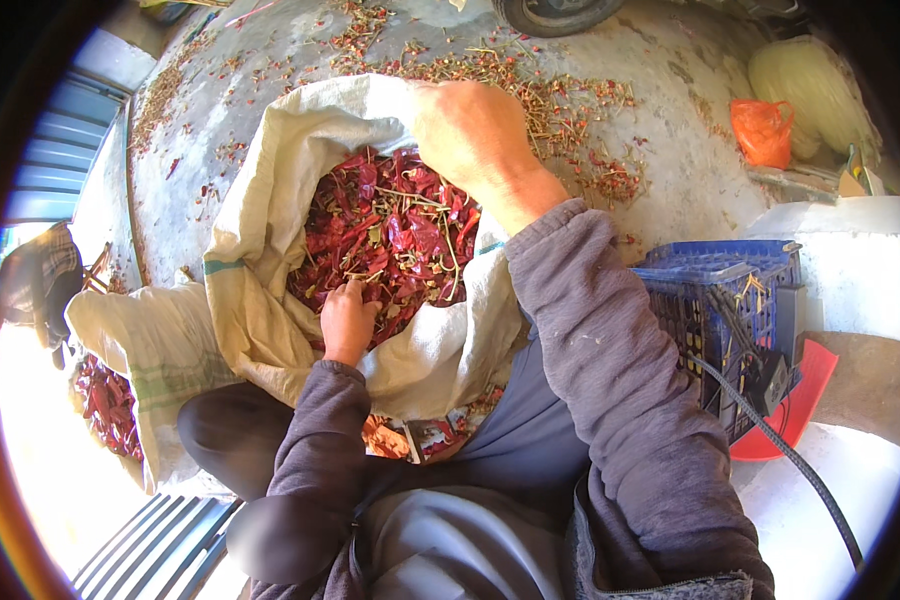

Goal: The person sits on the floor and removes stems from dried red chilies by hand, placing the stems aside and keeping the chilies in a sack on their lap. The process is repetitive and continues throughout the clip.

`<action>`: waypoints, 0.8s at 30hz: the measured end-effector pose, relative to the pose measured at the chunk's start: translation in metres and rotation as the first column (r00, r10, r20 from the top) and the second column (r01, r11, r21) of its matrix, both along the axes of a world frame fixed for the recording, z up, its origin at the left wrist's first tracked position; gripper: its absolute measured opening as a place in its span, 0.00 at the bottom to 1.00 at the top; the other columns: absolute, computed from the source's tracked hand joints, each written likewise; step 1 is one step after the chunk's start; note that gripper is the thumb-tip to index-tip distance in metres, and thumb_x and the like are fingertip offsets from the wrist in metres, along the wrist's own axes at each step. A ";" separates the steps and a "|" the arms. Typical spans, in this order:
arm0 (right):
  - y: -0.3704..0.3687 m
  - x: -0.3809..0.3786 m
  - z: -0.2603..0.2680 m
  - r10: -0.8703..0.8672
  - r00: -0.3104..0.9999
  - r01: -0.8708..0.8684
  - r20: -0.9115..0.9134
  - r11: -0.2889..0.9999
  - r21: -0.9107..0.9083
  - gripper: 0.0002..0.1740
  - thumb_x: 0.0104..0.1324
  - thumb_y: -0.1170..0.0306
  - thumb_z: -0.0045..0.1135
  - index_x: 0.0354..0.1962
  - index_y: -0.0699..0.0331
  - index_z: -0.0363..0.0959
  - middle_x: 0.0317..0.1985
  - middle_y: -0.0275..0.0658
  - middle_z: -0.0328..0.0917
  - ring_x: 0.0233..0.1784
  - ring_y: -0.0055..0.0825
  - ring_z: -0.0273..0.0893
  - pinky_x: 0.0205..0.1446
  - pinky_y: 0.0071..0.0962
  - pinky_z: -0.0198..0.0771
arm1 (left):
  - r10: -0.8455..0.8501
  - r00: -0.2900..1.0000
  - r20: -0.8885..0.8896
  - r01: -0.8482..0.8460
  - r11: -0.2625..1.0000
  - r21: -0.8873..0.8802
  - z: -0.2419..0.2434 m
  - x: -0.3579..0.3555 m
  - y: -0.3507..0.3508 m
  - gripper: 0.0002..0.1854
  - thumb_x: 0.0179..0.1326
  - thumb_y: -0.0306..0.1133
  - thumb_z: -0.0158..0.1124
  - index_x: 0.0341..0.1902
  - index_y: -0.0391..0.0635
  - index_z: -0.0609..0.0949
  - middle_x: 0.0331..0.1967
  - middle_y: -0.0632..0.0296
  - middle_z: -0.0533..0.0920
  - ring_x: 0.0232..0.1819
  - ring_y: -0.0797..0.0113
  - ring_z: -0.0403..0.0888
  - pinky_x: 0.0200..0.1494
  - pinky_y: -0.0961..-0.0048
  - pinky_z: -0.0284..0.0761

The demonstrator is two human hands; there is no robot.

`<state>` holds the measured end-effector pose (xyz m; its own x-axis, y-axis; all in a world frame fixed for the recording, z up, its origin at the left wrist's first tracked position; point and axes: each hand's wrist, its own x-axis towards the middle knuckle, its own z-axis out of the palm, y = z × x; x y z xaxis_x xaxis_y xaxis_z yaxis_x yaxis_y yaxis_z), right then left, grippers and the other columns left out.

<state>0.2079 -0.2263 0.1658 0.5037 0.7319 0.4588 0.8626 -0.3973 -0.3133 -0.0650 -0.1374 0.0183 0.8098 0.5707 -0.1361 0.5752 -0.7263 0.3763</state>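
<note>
A large white woven sack [255, 300] stands between my knees with its rim rolled outward. Dried red chili peppers [412, 232], mixed with stems and bits of leaf, fill its mouth. My right hand [472, 139] is closed on the far right part of the rim, its fingertips hidden behind the fabric. Down inside the mouth, at the near left, my left hand [349, 319] touches the chili peppers. Its fingers are partly hidden, and whether it grips any peppers is unclear.
A second woven sack [172, 360] with chili peppers leans at the left. Stems and chili scraps [562, 105] litter the concrete floor beyond. At the right are a blue plastic crate [720, 262], a red plastic basin [814, 375] and a black cable [787, 450]. A tyre [555, 22] stands at the top.
</note>
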 end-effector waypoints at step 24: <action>0.021 -0.085 -0.002 0.267 0.287 -0.543 -0.920 0.836 0.073 0.32 0.75 0.51 0.45 0.23 0.70 0.75 0.19 0.39 0.77 0.22 0.25 0.74 0.29 0.30 0.68 | 0.423 0.740 0.523 0.074 0.722 -0.688 0.143 -0.012 0.015 0.11 0.64 0.23 0.64 0.49 0.38 0.78 0.39 0.63 0.81 0.45 0.74 0.77 0.50 0.73 0.75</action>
<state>0.1234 -0.2058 0.1638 0.1087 0.9662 -0.2337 0.2159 -0.2524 -0.9432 -0.0766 -0.1222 0.1617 0.7322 0.6800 -0.0377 0.1206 -0.0750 0.9899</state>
